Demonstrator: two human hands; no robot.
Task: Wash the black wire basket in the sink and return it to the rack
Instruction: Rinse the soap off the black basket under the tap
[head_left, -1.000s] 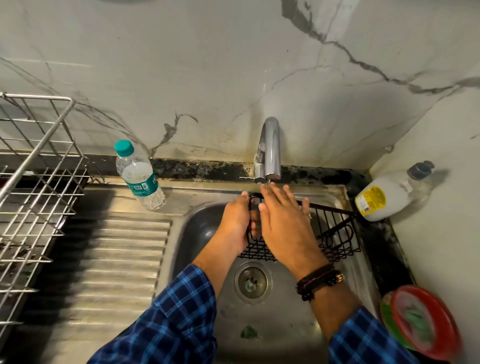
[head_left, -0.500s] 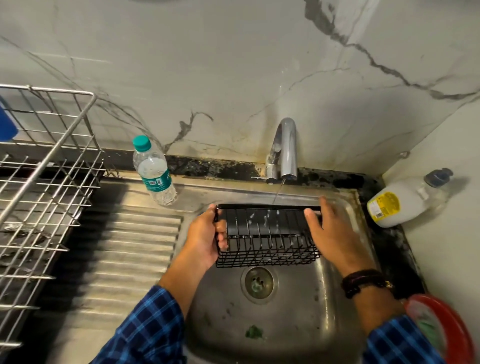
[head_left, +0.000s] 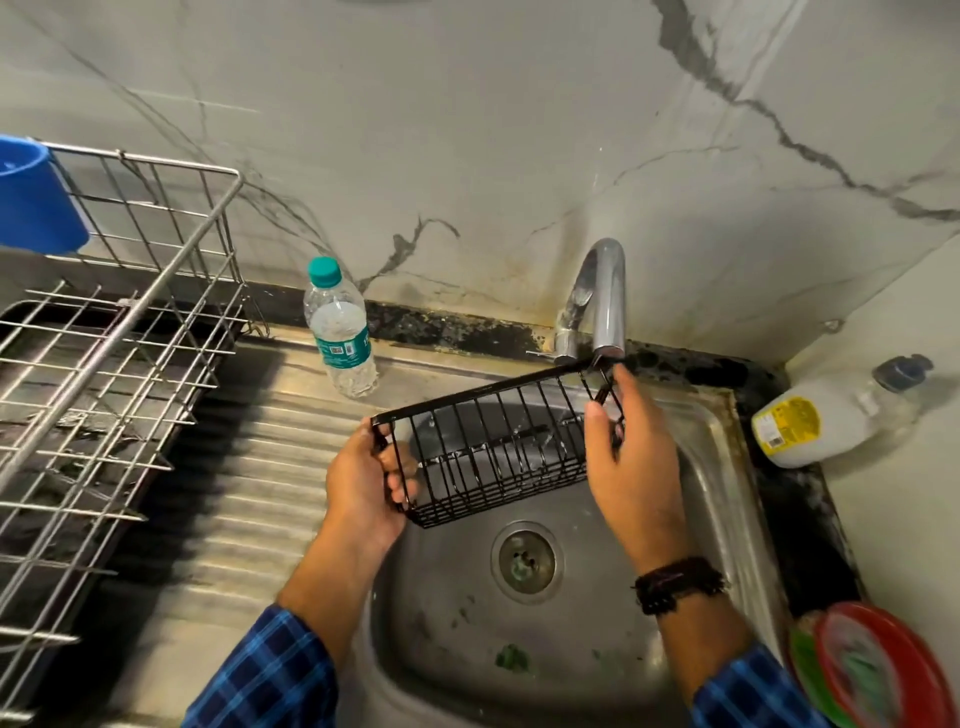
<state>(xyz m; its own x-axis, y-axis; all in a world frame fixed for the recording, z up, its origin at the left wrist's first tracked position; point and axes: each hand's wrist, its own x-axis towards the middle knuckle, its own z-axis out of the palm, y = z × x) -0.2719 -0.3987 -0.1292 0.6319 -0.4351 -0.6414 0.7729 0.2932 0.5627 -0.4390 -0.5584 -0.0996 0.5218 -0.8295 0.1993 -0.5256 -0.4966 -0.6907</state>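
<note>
The black wire basket (head_left: 493, 457) hangs tilted over the steel sink (head_left: 727, 499), its right end raised close under the chrome tap's spout (head_left: 605, 306). My left hand (head_left: 363, 483) grips the basket's lower left end. My right hand (head_left: 631, 457) holds its upper right end, fingers on the wire. I cannot make out any water running from the tap. The metal wire rack (head_left: 104, 374) stands on the counter at the far left, beyond the ribbed drainboard (head_left: 249, 493).
A plastic water bottle with a teal cap (head_left: 340, 332) stands behind the drainboard. A white soap bottle (head_left: 821, 421) lies on the right counter. A red and green lidded container (head_left: 878, 670) sits at the lower right. A blue cup (head_left: 36, 197) hangs on the rack's top left.
The basket was level under the tap half a second ago; now its right end is lifted toward the spout and its left end has shifted left. The camera view has turned leftward.
</note>
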